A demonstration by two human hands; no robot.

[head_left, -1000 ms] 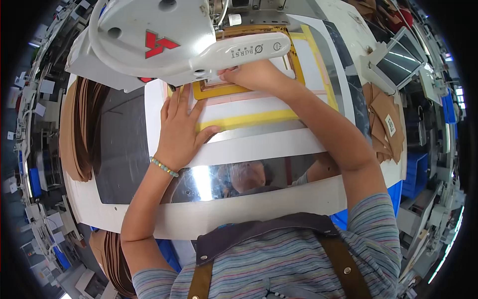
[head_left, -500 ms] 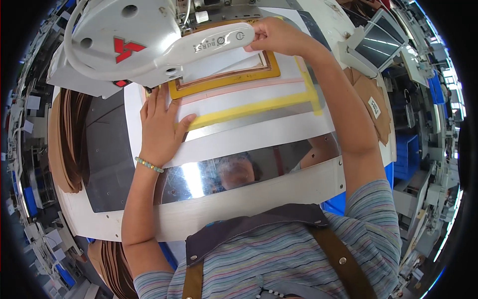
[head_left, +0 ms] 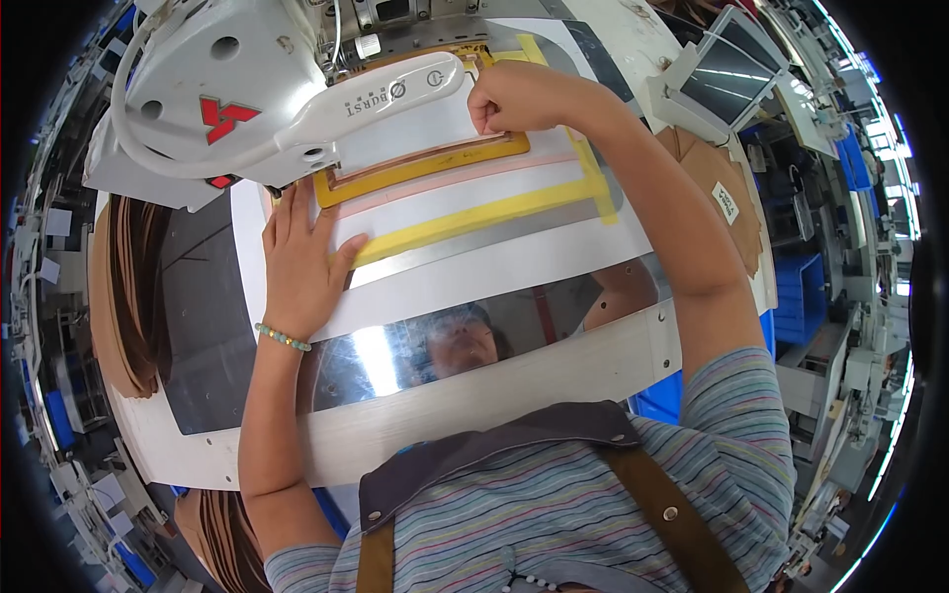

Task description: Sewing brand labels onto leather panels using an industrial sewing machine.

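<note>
My left hand (head_left: 301, 265), wearing a beaded bracelet, lies flat and open on the white sheet (head_left: 371, 293), left of the yellow frame (head_left: 422, 168), with fingertips partly under the white machine head (head_left: 213, 94). My right hand (head_left: 517, 97) is closed at the inner right side of that frame, fingertips down; what is in them, if anything, is hidden. Yellow tape (head_left: 460, 212) runs along a white and pink layer beneath the frame. A polished metal plate (head_left: 534, 311) spans the near part of the work surface.
Brown curved pieces are stacked at the left (head_left: 124, 296). A small screen (head_left: 729, 74) stands at the back right, with flat brown pieces (head_left: 707, 178) in front. A blue crate (head_left: 799, 296) sits lower right. Rows of other workstations line both sides.
My right hand first moved rightward and back along the machine's arm, then came forward onto the frame's right side. The machine and work appear further left as the view shifts. My left hand stays put.
</note>
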